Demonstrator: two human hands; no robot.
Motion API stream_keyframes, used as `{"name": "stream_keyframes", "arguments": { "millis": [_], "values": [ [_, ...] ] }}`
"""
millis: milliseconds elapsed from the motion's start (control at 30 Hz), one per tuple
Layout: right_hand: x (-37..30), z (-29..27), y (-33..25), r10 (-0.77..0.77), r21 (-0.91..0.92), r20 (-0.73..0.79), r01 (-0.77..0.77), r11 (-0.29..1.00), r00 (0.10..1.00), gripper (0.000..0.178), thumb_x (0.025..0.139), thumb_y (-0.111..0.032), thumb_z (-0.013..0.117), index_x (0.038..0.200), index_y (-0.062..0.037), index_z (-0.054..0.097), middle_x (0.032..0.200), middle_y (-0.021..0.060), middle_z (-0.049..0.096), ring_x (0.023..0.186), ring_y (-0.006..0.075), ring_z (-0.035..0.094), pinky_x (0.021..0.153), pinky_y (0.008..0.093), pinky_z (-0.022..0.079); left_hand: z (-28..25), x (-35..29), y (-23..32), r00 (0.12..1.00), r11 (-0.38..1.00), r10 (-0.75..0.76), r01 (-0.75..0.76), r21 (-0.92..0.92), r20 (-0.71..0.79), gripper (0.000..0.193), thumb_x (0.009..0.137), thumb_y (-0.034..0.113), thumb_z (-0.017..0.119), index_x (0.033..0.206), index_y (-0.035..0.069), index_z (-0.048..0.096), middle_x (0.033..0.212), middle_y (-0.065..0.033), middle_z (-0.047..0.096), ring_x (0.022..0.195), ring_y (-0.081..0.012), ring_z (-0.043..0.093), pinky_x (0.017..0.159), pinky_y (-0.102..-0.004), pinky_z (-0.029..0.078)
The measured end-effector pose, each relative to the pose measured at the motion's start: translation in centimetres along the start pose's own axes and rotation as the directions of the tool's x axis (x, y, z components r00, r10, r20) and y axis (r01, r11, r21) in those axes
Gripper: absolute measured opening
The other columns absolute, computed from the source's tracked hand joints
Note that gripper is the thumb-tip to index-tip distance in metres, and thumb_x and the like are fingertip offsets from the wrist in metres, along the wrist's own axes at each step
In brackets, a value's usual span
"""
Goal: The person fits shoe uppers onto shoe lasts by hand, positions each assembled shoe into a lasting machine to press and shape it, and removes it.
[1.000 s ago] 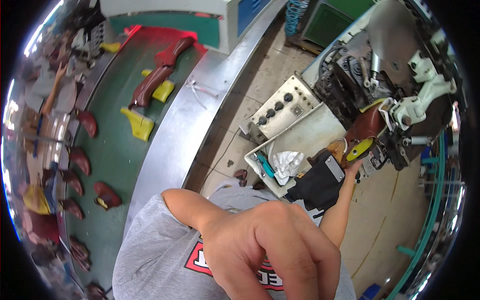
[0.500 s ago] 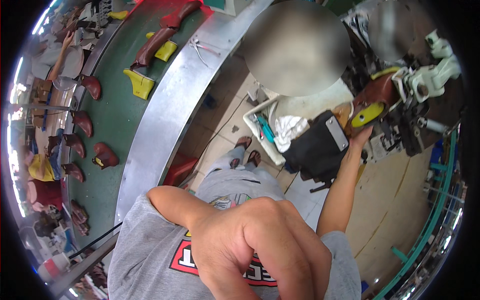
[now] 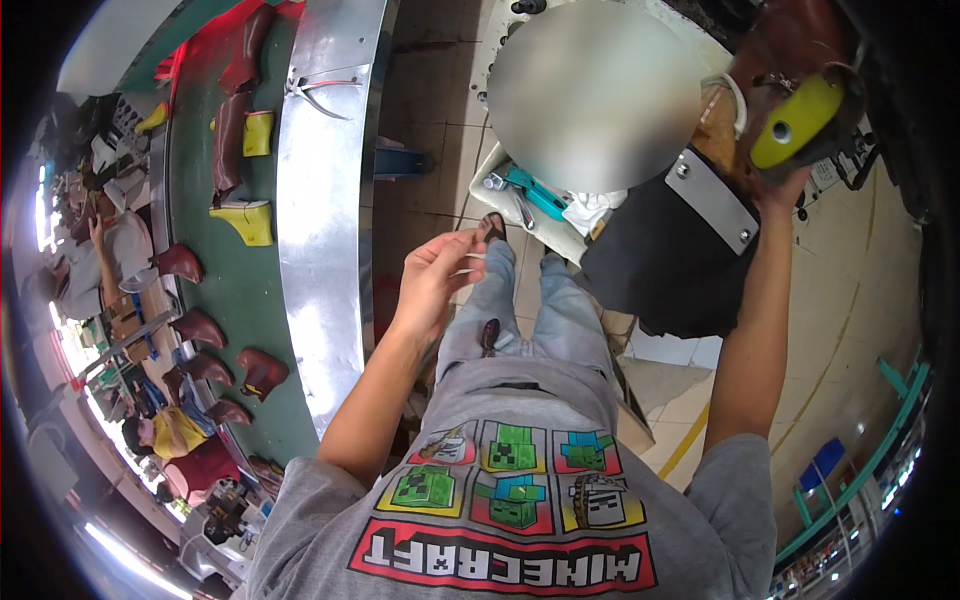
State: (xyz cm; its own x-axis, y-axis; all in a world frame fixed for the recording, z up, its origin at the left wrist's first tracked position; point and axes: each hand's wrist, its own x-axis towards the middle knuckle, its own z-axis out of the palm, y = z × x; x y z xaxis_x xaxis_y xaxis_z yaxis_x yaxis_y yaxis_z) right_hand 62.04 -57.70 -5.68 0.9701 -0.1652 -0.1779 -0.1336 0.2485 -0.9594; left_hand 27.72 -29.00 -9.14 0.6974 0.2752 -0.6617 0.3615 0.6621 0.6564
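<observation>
We record 1 hand tool (image 3: 322, 84) on the metal edge (image 3: 320, 240) between green surface (image 3: 235, 310) and tiled floor (image 3: 455, 150). Left hand (image 3: 436, 275): fingers narrowly parted. Right hand (image 3: 783, 192) touches brown boot (image 3: 795, 50) at our right; finger grip we cannot tell.

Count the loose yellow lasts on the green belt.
2 on the belt: the upper last, partly behind a brown boot, and the lower last, just below that boot in the picture. Others may be hidden behind boots.
</observation>
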Motion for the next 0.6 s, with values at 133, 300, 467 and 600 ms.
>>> {"name": "stream_keyframes", "arguments": {
  "millis": [133, 300, 467, 600],
  "values": [
    [-0.3, -3.2, 0.8, 0.001, 0.009, -0.039, -0.001, 1.0, 0.999, 0.051, 0.109, -0.049, 0.052, 0.142, -0.0106, 0.06, 0.13, 0.0053, 0.07, 0.115, 0.0225, 0.071, 0.095, 0.0401, 0.06, -11.2, 5.9, -8.3, 0.935, 0.925, -0.058, 0.182, 0.333, -0.349, 0.027, 0.104, 0.024, 0.071, 0.115, 0.001, 0.079, 0.101, -0.0052, 0.077, 0.082, -0.011, 0.068, 0.078, -0.0279, 0.058],
    [4.5, -5.8, 2.8, 0.044, 0.187, 0.152, -0.072, 0.98, 0.987, 0.052, 0.109, -0.05, 0.052, 0.144, -0.0111, 0.06, 0.131, 0.0049, 0.069, 0.12, 0.0222, 0.069, 0.102, 0.0398, 0.057, -20.2, 2.9, -15.0, 0.908, 0.521, 0.117, 0.288, 0.804, -0.402, 0.033, 0.093, 0.037, 0.072, 0.1, 0.006, 0.083, 0.096, -0.025, 0.078, 0.093, -0.0388, 0.078, 0.088, -0.0479, 0.061],
    [7.3, -5.1, 3.3, 0.232, 0.358, 0.229, -0.303, 0.883, 0.945, 0.056, 0.111, -0.045, 0.05, 0.154, -0.01, 0.055, 0.146, 0.0056, 0.065, 0.133, 0.0254, 0.064, 0.116, 0.0428, 0.049, -21.2, -1.4, -15.9, 0.9, 0.455, 0.058, 0.361, 0.814, -0.431, 0.034, 0.091, 0.039, 0.071, 0.108, 0.012, 0.084, 0.106, -0.0244, 0.078, 0.107, -0.041, 0.076, 0.098, -0.0497, 0.06],
    [5.4, -2.9, 1.5, 0.159, 0.313, 0.238, -0.231, 0.921, 0.958, 0.058, 0.116, -0.045, 0.041, 0.161, -0.009, 0.048, 0.155, 0.0075, 0.06, 0.141, 0.0273, 0.058, 0.122, 0.0444, 0.043, -19.2, -3.2, -15.7, 0.92, 0.557, 0.195, 0.18, 0.81, -0.339, 0.032, 0.092, 0.038, 0.072, 0.109, 0.014, 0.084, 0.107, -0.0207, 0.08, 0.105, -0.0392, 0.077, 0.098, -0.0481, 0.06]
  ]
}}
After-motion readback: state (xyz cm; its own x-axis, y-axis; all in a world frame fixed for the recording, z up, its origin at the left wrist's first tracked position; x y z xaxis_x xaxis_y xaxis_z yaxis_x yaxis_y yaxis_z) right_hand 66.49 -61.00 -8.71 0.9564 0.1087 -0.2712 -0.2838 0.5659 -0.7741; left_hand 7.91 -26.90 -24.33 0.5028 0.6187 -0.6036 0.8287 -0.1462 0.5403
